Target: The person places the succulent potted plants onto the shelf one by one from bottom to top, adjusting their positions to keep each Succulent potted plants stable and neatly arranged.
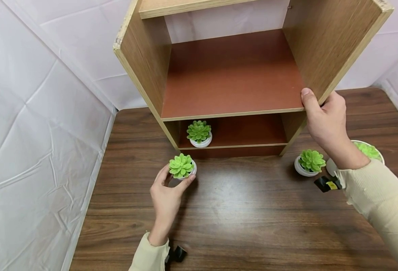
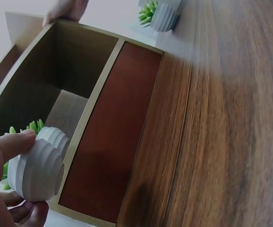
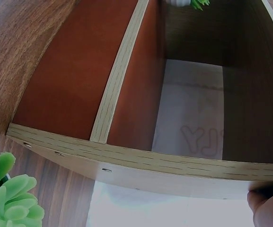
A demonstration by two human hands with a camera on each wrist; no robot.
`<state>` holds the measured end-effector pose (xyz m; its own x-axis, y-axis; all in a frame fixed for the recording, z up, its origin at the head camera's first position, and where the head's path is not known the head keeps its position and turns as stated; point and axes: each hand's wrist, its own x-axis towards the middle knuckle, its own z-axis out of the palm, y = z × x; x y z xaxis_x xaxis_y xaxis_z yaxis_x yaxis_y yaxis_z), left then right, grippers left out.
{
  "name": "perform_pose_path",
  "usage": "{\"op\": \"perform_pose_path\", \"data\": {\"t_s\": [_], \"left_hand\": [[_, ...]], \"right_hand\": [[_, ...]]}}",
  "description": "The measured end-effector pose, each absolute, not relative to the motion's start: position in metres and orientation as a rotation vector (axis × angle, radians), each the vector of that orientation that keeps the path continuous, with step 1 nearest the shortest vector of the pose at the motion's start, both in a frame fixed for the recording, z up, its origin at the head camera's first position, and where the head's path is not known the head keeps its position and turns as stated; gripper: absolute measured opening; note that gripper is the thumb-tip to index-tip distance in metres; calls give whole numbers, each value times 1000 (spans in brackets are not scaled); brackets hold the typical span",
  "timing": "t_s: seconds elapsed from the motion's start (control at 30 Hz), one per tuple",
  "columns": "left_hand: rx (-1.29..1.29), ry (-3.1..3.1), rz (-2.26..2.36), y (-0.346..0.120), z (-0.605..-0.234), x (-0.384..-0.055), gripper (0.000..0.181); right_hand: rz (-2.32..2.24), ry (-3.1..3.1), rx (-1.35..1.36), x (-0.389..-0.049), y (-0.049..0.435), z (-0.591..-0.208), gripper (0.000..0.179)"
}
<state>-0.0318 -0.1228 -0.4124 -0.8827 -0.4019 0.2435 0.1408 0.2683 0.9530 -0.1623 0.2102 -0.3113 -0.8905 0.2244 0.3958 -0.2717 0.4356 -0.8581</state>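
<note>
Between thumb and fingers, my left hand [image 1: 167,192] holds a small potted succulent [image 1: 181,166], bright green in a ribbed white pot [image 2: 37,168], in front of the shelf unit's lower left corner. A second potted succulent [image 1: 200,134] stands on the lower shelf, at its left end. My right hand [image 1: 327,116] grips the right side panel of the wooden shelf unit [image 1: 233,75], thumb on the inner side at the middle shelf's edge. In the right wrist view only a bit of that hand [image 3: 271,208] shows, against the panel.
On the table [image 1: 239,218], right of the unit, stands another potted succulent [image 1: 310,162]. Beside it a further green plant in a white pot [image 1: 368,149] is partly hidden by my right forearm. A white covered wall [image 1: 43,113] borders the table's left edge.
</note>
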Motion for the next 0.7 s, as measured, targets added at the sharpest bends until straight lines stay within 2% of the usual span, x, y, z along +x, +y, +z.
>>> {"op": "perform_pose_path", "data": {"t_s": [0.13,0.37,0.7], "left_hand": [[238,-2128,-1648,-115,-395,-26,56],[192,-2119,-1667,-110,-394,-25,58],[115,-2101,-1654,-103,-394,-25,57]], "right_hand": [[1463,-2238,32,-162,211,-312,22],[1470,-2231,32,-163,211,-312,17],[1489,-2223,39,-163,210,-312,21]]}}
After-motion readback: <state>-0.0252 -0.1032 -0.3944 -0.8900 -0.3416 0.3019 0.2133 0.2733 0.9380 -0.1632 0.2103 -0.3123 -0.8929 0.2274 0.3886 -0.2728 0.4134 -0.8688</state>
